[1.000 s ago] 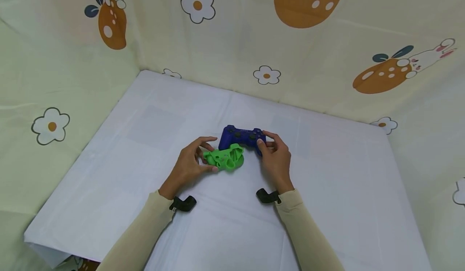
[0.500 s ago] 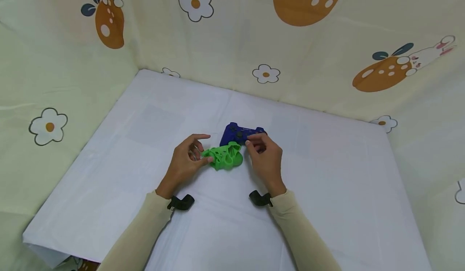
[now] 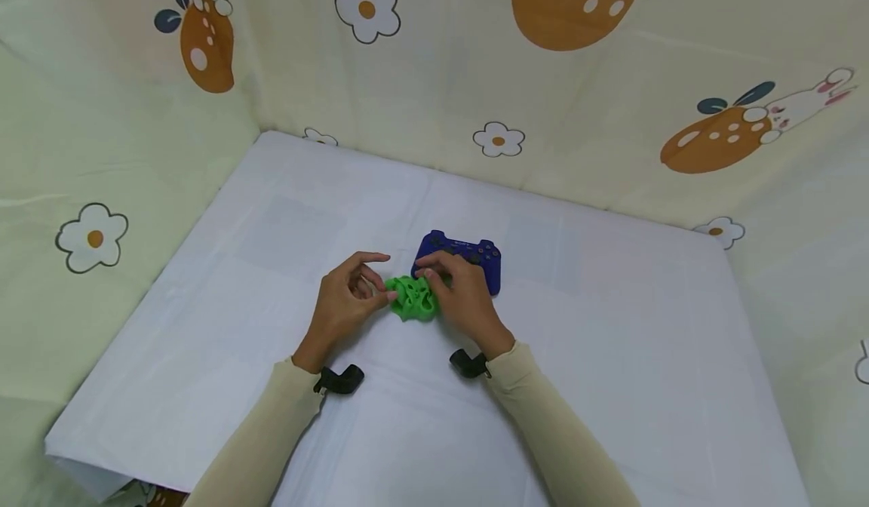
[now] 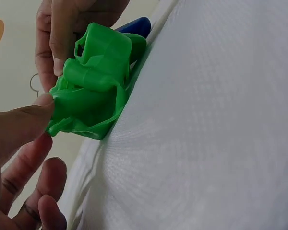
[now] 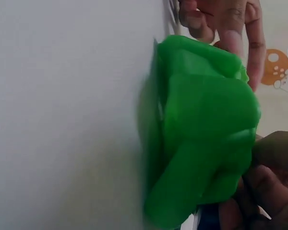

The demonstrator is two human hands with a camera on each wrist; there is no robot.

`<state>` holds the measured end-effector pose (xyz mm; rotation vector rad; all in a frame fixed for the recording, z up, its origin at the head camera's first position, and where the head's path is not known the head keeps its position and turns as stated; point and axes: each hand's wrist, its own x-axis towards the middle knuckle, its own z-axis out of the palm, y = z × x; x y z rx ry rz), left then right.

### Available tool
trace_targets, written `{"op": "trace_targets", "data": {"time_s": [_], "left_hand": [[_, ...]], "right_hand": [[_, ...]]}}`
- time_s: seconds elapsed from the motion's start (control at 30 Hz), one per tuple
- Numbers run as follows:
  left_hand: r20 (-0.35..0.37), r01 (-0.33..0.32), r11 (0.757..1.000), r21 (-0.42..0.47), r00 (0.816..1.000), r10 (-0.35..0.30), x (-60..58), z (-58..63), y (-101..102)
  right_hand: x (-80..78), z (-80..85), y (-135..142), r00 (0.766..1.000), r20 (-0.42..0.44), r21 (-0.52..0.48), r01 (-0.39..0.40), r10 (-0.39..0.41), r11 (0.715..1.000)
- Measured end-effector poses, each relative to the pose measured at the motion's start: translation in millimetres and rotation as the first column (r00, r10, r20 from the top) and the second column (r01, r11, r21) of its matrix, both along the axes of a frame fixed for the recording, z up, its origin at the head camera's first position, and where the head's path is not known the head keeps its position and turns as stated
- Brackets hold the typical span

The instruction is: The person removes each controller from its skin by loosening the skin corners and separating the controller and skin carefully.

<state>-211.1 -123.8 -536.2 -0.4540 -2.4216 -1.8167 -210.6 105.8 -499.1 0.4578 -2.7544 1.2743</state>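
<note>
A crumpled green silicone controller cover (image 3: pixel 413 300) rests on the white cloth, its hollow moulded shapes visible in the left wrist view. My left hand (image 3: pixel 345 294) pinches its left edge between thumb and a finger; the remaining fingers curve loosely below. At the cover's upper right edge, my right hand (image 3: pixel 467 299) pinches it with thumb and fingertips, partly hidden behind the green folds in the right wrist view. Just behind lies a blue game controller (image 3: pixel 490 265), partly covered by the right hand. Its blue grip (image 4: pixel 138 27) shows beyond the cover.
The table (image 3: pixel 611 356) is spread with a white cloth. A cream curtain (image 3: pixel 421 92) printed with flowers and rabbits stands along its back and sides. Each wrist carries a small black camera, such as the left one (image 3: pixel 342 379).
My right hand has left the blue controller and moved left to the green cover, which is now squeezed narrower. My left hand has shifted slightly left, staying at the cover.
</note>
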Motion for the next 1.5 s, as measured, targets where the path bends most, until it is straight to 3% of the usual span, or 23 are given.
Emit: {"op": "trace_targets", "data": {"time_s": [0.37, 0.67, 0.97, 1.1, 1.33, 1.5], "left_hand": [[0.034, -0.015, 0.998, -0.062, 0.999, 0.017, 3.5, -2.7, 3.3], [0.055, 0.07, 0.995, -0.066, 0.996, -0.067, 3.1, -2.3, 5.2], [0.037, -0.022, 1.0, -0.012, 0.999, 0.022, 2.7, -2.2, 2.6], [0.037, -0.015, 1.0, 0.019, 0.999, 0.015, 3.9, -1.4, 3.3], [0.004, -0.051, 0.996, -0.074, 0.999, 0.051, 6.1, 1.5, 4.4], [0.014, -0.022, 0.993, -0.119, 1.0, 0.024, 5.1, 3.6, 3.9]], "right_hand": [[-0.5, -3.2, -12.5, 0.999, 0.05, 0.069, -0.01, 0.007, 0.998], [0.6, -4.8, -10.9, 0.998, 0.059, 0.082, -0.023, 0.018, 0.996], [2.1, -5.6, -9.5, 0.999, 0.018, 0.051, -0.044, 0.043, 0.998], [2.0, -6.0, -10.5, 0.999, 0.007, 0.044, -0.047, 0.047, 0.998], [2.7, -7.1, -12.4, 1.0, 0.006, 0.031, -0.014, 0.014, 0.999], [3.2, -8.6, -12.9, 1.0, 0.001, 0.027, 0.007, -0.007, 1.0]]}}
